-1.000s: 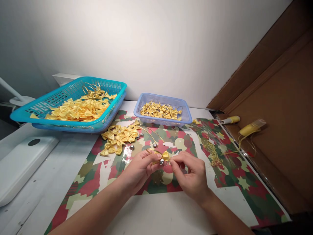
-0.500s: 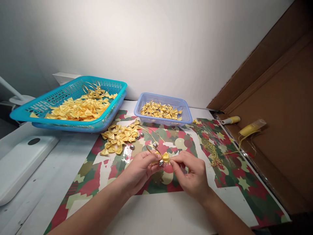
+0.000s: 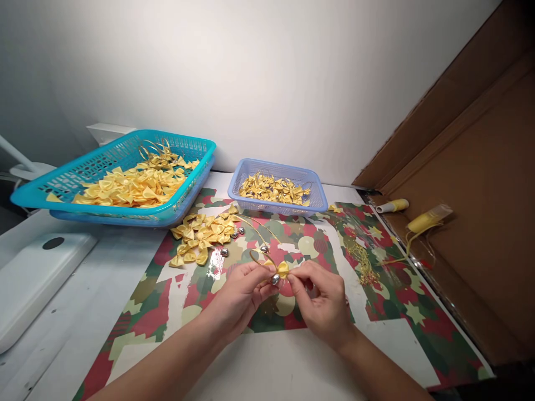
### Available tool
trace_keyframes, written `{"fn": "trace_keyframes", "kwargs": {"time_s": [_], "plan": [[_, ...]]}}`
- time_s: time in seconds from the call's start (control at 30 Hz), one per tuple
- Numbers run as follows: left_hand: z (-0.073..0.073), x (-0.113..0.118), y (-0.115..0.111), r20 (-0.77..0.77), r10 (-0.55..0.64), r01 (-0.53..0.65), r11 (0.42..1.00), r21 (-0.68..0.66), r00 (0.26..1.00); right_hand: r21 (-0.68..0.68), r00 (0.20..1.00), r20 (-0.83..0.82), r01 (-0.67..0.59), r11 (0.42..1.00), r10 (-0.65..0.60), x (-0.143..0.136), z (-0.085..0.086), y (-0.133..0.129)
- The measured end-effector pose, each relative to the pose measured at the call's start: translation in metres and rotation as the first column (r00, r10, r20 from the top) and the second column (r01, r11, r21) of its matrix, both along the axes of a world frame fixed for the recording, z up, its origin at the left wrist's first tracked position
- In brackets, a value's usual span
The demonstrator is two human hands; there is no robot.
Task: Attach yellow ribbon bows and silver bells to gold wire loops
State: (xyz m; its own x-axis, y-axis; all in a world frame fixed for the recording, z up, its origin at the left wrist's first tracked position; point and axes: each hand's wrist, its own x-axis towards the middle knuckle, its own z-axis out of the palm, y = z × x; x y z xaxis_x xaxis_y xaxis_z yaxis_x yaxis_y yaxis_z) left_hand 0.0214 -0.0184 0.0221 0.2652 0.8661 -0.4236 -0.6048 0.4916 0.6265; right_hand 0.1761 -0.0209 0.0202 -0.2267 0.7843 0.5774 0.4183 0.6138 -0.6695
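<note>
In the head view, we hold a glossy yellow fabric bow (image 3: pixel 283 270) between both hands, above the near middle of a red, green and cream patterned sheet (image 3: pixel 418 320). The bow's long axis runs roughly left to right. Its right lobe shows, while our left thumb covers most of the left one. A shiny silver round bell (image 3: pixel 275 279) sits at the near left side of that lobe, beside our left fingertips, and a thin gold cord loop (image 3: pixel 264 254) arches from the bow toward the far left.

Our left hand (image 3: pixel 251 284) is clamped on the bow from the left, thumb uppermost. Our right hand (image 3: pixel 324 292) has thumb and forefinger pinched together on the bow's right edge; we cannot tell whether a thread runs between them. The hands are close but apart, with the bow bridging them.

Just beyond and left of our left hand lies a loose pile of yellow fabric bows (image 3: pixel 204 234). Farther off stand a pale violet plastic basket (image 3: pixel 277 210) in the middle and a larger turquoise plastic basket (image 3: pixel 104 210) at left, both holding yellow bows.
</note>
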Motion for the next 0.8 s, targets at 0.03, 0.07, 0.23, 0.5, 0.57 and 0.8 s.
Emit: {"fn": "trace_keyframes", "kwargs": {"time_s": [0.03, 0.07, 0.23, 0.5, 0.57, 0.8], "plan": [[-0.0007, 0.0001, -0.0004, 0.001, 0.0, 0.0, 1.0, 0.01, 1.0, -0.009, 1.0, -0.007, 0.001, 1.0, -0.001, -0.0002, -0.0013, -0.0001], [-0.0012, 0.0002, -0.0007, 0.0, -0.003, 0.003, 1.0, 0.017, 1.0, -0.015, 1.0, -0.013, 0.0, 1.0, -0.001, -0.0003, -0.0025, -0.0001], [-0.0027, 0.0012, -0.0018, -0.04, 0.015, -0.014, 1.0, 0.019, 0.999, -0.022, 1.0, -0.012, -0.001, 1.0, 0.001, 0.0001, -0.0045, 0.0007], [-0.0046, 0.0057, -0.0032, -0.036, 0.078, -0.076, 0.996, 0.054, 0.996, 0.057, 0.998, 0.053, -0.031, 0.998, 0.028, 0.002, 0.0032, 0.0032], [-0.0049, 0.0059, -0.0024, -0.042, 0.078, -0.075, 0.995, 0.057, 0.996, 0.083, 0.997, 0.073, -0.039, 0.996, 0.033, 0.0028, 0.0036, 0.0034], [-0.0064, 0.0051, -0.0022, -0.09, 0.086, -0.083, 0.996, 0.043, 0.992, 0.165, 0.993, 0.118, -0.042, 0.985, 0.022, 0.0045, 0.001, 0.0037]]}}
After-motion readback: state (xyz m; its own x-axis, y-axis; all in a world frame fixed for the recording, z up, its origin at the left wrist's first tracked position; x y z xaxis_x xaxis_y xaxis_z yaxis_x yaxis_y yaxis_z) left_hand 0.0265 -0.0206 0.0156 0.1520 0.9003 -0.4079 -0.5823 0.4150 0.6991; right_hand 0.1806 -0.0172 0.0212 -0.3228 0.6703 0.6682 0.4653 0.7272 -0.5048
